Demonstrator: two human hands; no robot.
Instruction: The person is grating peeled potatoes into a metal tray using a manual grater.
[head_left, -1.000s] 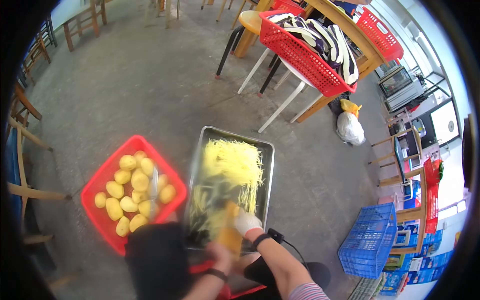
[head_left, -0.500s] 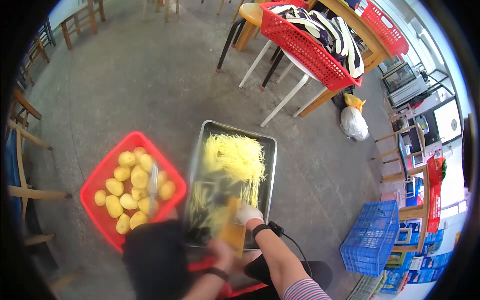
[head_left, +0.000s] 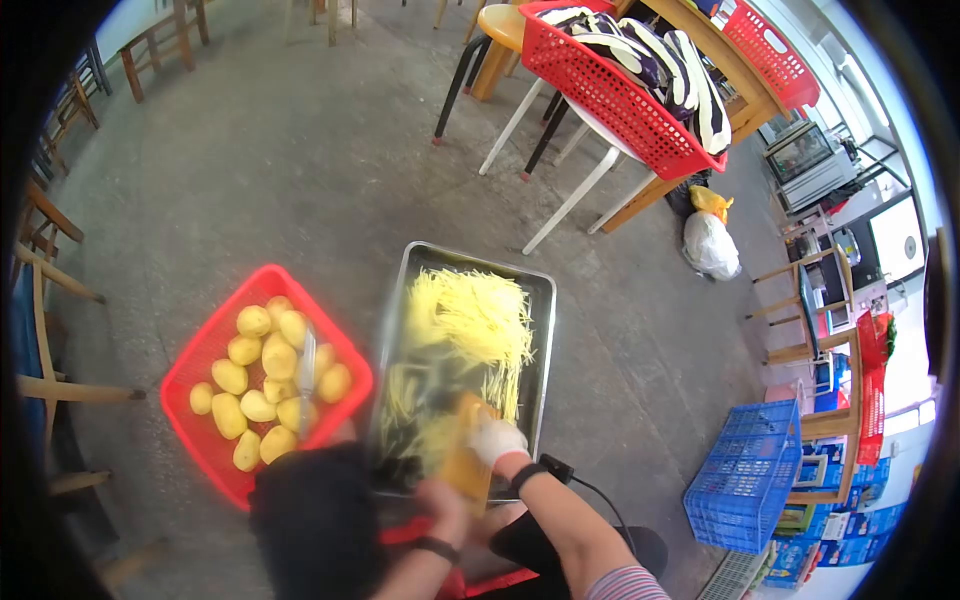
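A wooden grater board (head_left: 466, 468) leans at a slant over the near end of a metal tray (head_left: 548, 330). My left hand (head_left: 446, 505), bare and blurred, grips the board's lower left side. My right hand (head_left: 497, 441), in a white glove, is closed against the board's face; whatever lies under its palm is hidden. Pale yellow potato shreds (head_left: 475, 310) are heaped in the far part of the tray, with thinner strands nearer the board. Left of the tray, a red basket (head_left: 215, 345) holds several peeled potatoes (head_left: 258, 405) and a knife (head_left: 307, 375).
Striped, part-peeled eggplants (head_left: 655, 65) fill a red basket (head_left: 620, 95) on a stool at the back. A white plastic bag (head_left: 710, 246) lies on the floor. A blue crate (head_left: 742, 478) stands at right, and wooden chairs (head_left: 60, 385) line the left. A dark cable (head_left: 600, 495) runs past my right wrist.
My gloved right hand has shifted slightly down along the board, and more of the glove shows. My left hand and the board stay nearly in place. The baskets have not moved.
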